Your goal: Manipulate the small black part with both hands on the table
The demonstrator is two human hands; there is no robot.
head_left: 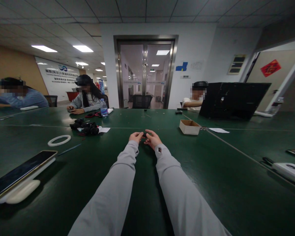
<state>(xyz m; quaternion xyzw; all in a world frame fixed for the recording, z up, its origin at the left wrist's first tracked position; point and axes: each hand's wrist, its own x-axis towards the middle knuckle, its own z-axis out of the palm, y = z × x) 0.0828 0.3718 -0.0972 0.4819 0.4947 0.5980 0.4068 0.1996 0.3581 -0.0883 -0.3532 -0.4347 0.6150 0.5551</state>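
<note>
My left hand (pixel 136 136) and my right hand (pixel 152 139) rest close together on the dark green table (pixel 147 183), arms stretched forward in grey sleeves. Between the fingertips of both hands sits a small dark object (pixel 144 134); it is too small to identify. Both hands have their fingers curled in on it. A small open cardboard box (pixel 189 127) stands to the right of my right hand, a short way off.
A phone (pixel 19 172) lies on a white stand at the near left. A white ring (pixel 59 140) and a pile of black parts (pixel 87 127) lie at the left. Three people sit at the far side; a black laptop (pixel 232 100) stands at the right.
</note>
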